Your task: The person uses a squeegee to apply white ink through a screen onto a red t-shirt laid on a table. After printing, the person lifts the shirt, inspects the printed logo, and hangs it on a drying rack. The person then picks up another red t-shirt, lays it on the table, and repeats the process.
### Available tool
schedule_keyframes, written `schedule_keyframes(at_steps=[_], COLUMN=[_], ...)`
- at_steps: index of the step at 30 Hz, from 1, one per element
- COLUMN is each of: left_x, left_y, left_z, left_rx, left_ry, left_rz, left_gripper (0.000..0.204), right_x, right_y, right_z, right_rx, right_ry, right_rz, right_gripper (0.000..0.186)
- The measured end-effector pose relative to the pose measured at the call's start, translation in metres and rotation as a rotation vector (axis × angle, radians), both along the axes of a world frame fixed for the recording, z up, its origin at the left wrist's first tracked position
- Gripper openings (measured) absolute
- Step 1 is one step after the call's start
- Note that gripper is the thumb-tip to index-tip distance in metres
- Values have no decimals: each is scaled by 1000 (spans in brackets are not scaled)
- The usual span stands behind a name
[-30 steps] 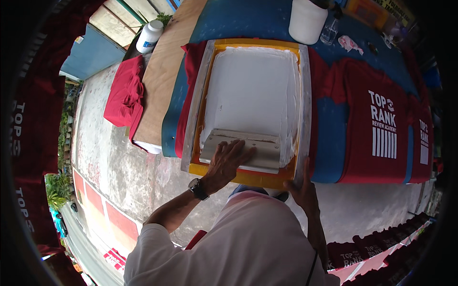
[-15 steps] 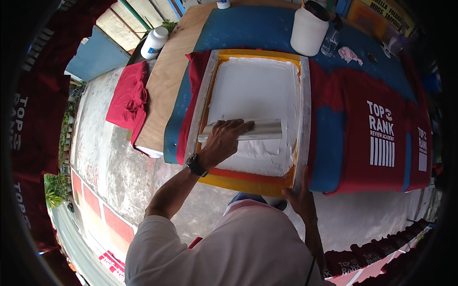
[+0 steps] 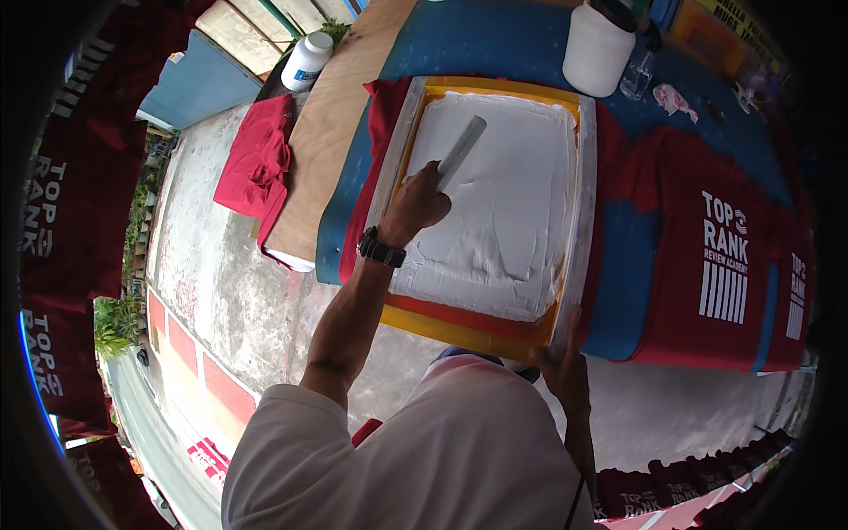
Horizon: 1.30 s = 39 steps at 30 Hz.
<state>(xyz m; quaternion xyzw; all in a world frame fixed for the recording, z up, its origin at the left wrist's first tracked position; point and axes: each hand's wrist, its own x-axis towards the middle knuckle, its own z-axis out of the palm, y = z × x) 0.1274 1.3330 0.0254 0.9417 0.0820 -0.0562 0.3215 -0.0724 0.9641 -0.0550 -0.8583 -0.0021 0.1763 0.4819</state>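
A screen printing frame (image 3: 586,185) with yellow-taped inner edges lies over a dark red shirt (image 3: 385,113). Thick white ink (image 3: 503,212) coats most of its mesh, smooth toward the far side and rippled nearer me. My left hand (image 3: 415,208), a black watch on its wrist, is closed round a squeegee (image 3: 463,152). The squeegee is tilted, its free end pointing to the far right above the ink; whether its edge touches is hard to tell. At the frame's near right corner, my right hand (image 3: 564,375) grips the wooden edge between thumb and fingers.
Printed red shirts (image 3: 724,256) lie on the blue table covering (image 3: 618,274) at right. A big white jar (image 3: 599,49), a spray bottle (image 3: 638,72) and a crumpled rag (image 3: 675,102) stand beyond. At left are a folded red shirt (image 3: 256,159) and a white bottle (image 3: 307,62).
My left hand has lifted the squeegee away from me and turned it from lying crosswise to slanting. My right hand stays on the frame corner. The whole view has shifted slightly.
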Motion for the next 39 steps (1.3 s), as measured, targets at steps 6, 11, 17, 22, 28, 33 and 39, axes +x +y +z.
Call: schedule_keyframes(at_steps=[6, 11, 17, 22, 28, 33, 39], left_x=[-29, -30, -43, -81, -63, 50, 185], left_y=[9, 2, -77, -125, -97, -55, -26], left_z=[5, -31, -76, -68, -20, -9, -42], left_rx=[78, 167, 442, 425, -47, 149, 366], left_ry=[38, 7, 29, -22, -241, -354, -298], left_rz=[162, 207, 339, 104, -128, -428, -637], left_gripper=[42, 41, 69, 75, 60, 70, 71], right_x=[1, 3, 4, 3, 4, 9, 16], right_y=[1, -1, -1, -1, -5, -1, 2], right_z=[7, 20, 20, 13, 19, 28, 33], right_rx=[33, 59, 35, 45, 89, 44, 16], right_ry=[-64, 68, 30, -33, 57, 86, 214], right_rz=[-8, -1, 17, 24, 40, 24, 17], right_gripper=[111, 109, 111, 111, 110, 112, 114])
